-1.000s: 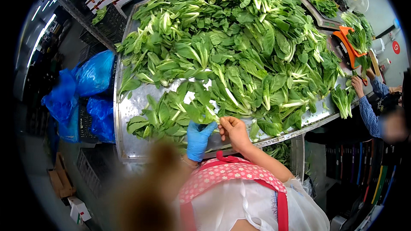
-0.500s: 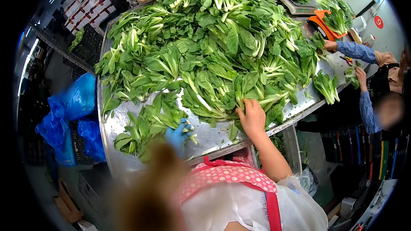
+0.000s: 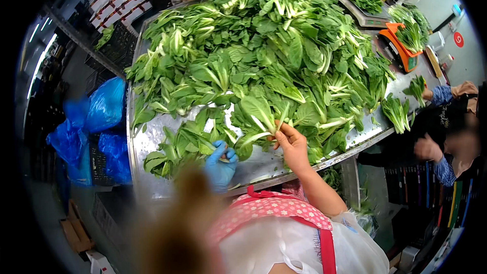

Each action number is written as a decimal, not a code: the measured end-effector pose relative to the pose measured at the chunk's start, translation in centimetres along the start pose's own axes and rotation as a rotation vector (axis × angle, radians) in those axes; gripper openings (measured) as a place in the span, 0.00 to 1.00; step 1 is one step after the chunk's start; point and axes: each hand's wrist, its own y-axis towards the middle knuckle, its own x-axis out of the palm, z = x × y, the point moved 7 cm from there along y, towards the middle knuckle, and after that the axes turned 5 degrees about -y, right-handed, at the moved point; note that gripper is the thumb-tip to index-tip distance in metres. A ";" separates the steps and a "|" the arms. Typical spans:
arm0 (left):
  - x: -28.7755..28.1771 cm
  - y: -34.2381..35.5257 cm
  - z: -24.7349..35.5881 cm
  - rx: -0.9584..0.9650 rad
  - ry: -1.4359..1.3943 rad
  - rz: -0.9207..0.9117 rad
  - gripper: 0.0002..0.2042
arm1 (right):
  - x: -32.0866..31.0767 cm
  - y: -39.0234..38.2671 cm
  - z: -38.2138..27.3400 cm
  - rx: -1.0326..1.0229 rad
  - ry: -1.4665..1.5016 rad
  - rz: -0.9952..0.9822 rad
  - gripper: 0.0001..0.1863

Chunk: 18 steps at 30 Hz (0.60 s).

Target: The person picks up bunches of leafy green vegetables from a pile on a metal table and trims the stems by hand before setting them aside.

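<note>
Metal worktop (image 3: 146, 144) in a crowded workroom, blue bags (image 3: 104, 109) at its left and an orange scale (image 3: 412, 62) toward its far right corner: greens (image 3: 264, 40) lie heaped across most of it, seen by me from afar through the head camera. Near the front edge, the bare right hand (image 3: 292, 147) pinches one plant (image 3: 255, 109) by its pale stalks, thumb against fingers, leaves fanning away over the metal. Beside it, the blue-gloved left hand (image 3: 219, 169) has its fingers curled on the stalk end of a bunch (image 3: 197, 139); how much they enclose I cannot tell. At right stands a co-worker in blue sleeves (image 3: 442, 94).

I judge each plant light, its leaves soft and easily torn or bruised, its stalks crisper and liable to snap if bent. Whether they are wet and slippery I cannot tell. I would take hold low, where the stalks meet, with a light pinch, and draw from there: leaves overlap in the heap, and tugging one could rip it.
</note>
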 end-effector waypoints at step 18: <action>-1.0 -0.6 -2.0 0.209 0.624 0.111 0.11 | 4.6 -4.9 -2.5 -0.672 -0.612 -0.073 0.09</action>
